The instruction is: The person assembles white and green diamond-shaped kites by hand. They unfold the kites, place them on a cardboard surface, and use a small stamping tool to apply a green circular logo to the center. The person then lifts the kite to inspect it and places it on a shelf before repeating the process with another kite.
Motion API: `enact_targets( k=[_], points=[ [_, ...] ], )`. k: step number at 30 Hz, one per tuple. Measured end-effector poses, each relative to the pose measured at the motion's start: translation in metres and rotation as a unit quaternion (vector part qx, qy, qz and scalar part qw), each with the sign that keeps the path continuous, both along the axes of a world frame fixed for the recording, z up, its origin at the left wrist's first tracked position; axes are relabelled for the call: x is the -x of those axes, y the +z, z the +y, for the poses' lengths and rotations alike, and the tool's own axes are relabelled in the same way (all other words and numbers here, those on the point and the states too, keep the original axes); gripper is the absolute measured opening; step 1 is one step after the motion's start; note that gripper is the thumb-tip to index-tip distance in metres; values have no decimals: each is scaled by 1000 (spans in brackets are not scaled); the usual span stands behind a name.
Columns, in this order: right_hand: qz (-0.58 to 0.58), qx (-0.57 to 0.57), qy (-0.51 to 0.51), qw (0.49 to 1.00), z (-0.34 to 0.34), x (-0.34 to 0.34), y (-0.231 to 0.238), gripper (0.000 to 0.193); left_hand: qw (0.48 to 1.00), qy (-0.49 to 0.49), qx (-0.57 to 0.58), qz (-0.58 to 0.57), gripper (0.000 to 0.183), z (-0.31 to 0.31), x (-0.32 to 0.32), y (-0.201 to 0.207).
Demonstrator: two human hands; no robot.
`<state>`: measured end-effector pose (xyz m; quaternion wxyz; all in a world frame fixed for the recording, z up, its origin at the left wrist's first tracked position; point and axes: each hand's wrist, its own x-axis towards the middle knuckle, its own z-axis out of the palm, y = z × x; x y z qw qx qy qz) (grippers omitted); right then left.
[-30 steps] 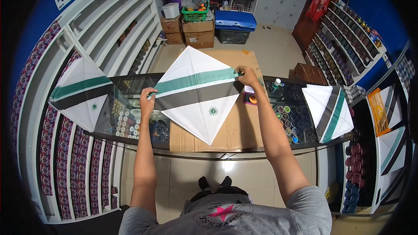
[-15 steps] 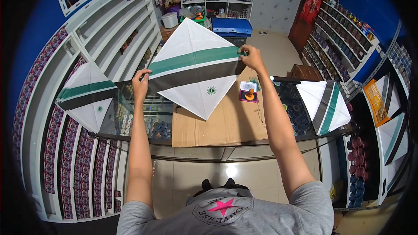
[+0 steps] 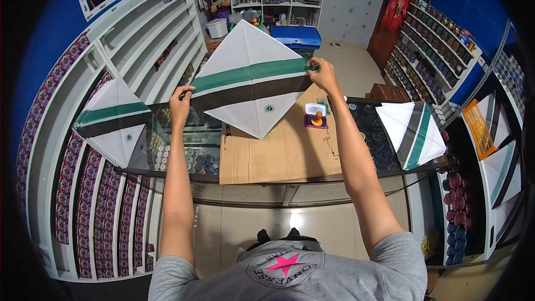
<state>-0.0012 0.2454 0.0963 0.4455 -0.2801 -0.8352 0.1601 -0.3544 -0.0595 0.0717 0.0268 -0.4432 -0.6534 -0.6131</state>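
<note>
A white diamond kite (image 3: pixel 245 47) with a green and a black band spans the space between the two hands, over the far part of the cardboard sheet (image 3: pixel 267 164). The left hand (image 3: pixel 180 106) lies just outside its left corner, thumb and fingers drawn together in a pinch on the edge there. The right hand (image 3: pixel 323 74) pinches the opposite corner near the end of the green band, its fingers bent and nearly closed; the exact contact of thumb and fingertips is too small to make out. The right hand sits farther out from the body than the left, so the corner-to-corner line — and the bands with it — slants up to the right.

The centre crease runs across that line, from the far tip down to the near tip, which points back toward the person. Which diagonal is longer I cannot tell, nor whether the near tip touches the cardboard. The round green emblem (image 3: pixel 270 109) lies on the near white part, right of the crease. An orange-handled stamp (image 3: pixel 317 118) and its pink-edged ink pad (image 3: pixel 316 126) sit beside the right forearm, nearer that hand than the left.
</note>
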Motion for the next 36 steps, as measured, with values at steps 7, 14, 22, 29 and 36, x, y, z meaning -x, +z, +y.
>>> enact_targets(
  k=[7, 14, 22, 29, 36],
  points=[
    [-14, 17, 0, 1000, -3, -3, 0, 27, 1000, -6, -5, 2, 12, -2, 2, -4],
    [-36, 3, 34, 999, -17, 1, 13, 28, 1000, -6, -12, 23, 13, -4, -2, -1],
    [3, -45, 123, 991, -30, 41, 67, 28, 999, -30, 7, 18, 12, 3, -8, 8],
    [66, -12, 183, 981, -55, 70, 110, 31, 999, -34, -8, 27, 10, 3, -30, 23],
    [56, 5, 177, 983, -52, 73, 121, 23, 997, -32, 54, 35, 11, -5, -37, 40]
  ],
)
